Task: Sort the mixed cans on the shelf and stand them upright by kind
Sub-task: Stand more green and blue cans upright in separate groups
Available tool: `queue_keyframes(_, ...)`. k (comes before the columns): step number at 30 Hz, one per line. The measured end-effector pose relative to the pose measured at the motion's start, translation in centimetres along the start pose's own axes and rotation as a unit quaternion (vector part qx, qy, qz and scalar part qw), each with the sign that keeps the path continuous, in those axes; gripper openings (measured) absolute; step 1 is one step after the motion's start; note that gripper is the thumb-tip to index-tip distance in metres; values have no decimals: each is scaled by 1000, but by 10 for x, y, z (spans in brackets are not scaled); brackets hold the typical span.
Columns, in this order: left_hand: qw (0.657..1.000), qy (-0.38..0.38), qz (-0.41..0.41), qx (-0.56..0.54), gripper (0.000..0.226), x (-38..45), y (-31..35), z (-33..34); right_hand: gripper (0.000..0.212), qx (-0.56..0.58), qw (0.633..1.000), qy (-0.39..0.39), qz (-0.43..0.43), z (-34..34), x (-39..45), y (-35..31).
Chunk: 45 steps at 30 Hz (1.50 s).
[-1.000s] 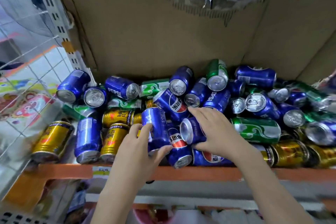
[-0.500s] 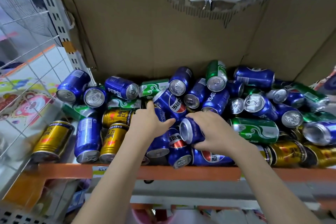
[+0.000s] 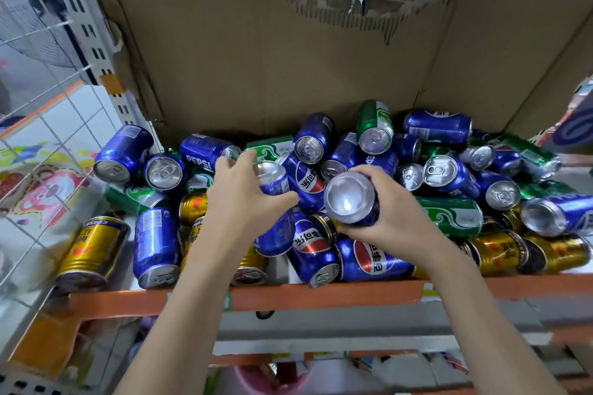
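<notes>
— What did each grip hold?
— My left grip (image 3: 244,199) and right grip (image 3: 390,218) each clasped a blue can (image 3: 272,181) (image 3: 351,199).
— Around them?
— Gold cans (image 3: 93,247) left, green can (image 3: 452,216) right, blue ones piled behind on the shelf (image 3: 321,297).

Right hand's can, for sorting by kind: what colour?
Blue with a silver end, in the right hand; head view.
</notes>
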State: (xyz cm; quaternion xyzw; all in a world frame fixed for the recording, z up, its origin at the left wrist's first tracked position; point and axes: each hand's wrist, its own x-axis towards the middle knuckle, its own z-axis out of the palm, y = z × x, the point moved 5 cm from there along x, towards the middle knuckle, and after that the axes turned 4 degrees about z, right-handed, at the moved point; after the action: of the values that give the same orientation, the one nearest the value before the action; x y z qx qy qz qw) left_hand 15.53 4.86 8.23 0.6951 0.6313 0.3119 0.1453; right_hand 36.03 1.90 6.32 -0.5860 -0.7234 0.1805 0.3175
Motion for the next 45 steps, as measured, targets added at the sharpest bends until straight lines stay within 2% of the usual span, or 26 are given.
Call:
queue_keyframes(3,992,64,75,-75,68,-26,6,-15,70,35,997,71,21,-11,-22,-17)
queue_keyframes(7,977,69,130,-157,65,-59,10,-12,76,48,984,168,46,-20,-65,-28)
queue_keyframes(12,954,5,214,-210,65,-89,21,18,74,37,964,245,100,-26,-126,-17)
queue_keyframes(19,912,-135,297,-248,63,-126,83,94,69,-38,927,312,206,-51,-204,25)
queue_keyframes(23,890,-192,349,-222,72,-144,134,137,65,-22,900,356,251,-85,-247,57)
queue_keyframes(28,875,-192,410,-171,71,-167,212,199,62,-19,877,394,275,-140,-290,119)
queue_keyframes(32,885,-196,383,-178,69,-185,293,262,59,0,862,419,285,-200,-328,187)
queue_keyframes(36,884,-188,374,-208,66,-209,391,320,64,-10,855,415,311,-269,-376,253)
queue_keyframes(39,876,-195,379,-227,63,-230,453,357,58,-31,843,426,327,-312,-406,299)
queue_keyframes(42,862,-219,390,-237,62,-246,498,389,62,-45,821,445,354,-342,-422,342)
queue_keyframes(45,856,-239,392,-238,58,-248,531,417,65,-41,818,438,371,-366,-424,378)
